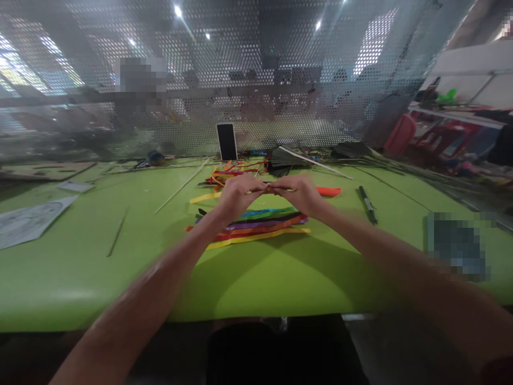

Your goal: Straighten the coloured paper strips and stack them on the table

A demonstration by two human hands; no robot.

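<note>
My left hand (237,193) and my right hand (298,193) meet above the green table (256,278), fingers pinched together on a thin strip (267,187) stretched between them. What the strip is made of is too small to tell. Just below the hands lies a fan of coloured paper strips (256,224) in yellow, orange, purple, blue and dark tones. An orange strip (331,191) pokes out to the right of my right hand.
A phone (226,141) stands upright against the perforated metal screen (256,80) at the back. A black pen (367,204) lies to the right. Thin sticks (182,186) and paper sheets (28,222) lie on the left. Dark leaves (286,159) and tangled ribbons (230,174) sit behind the hands.
</note>
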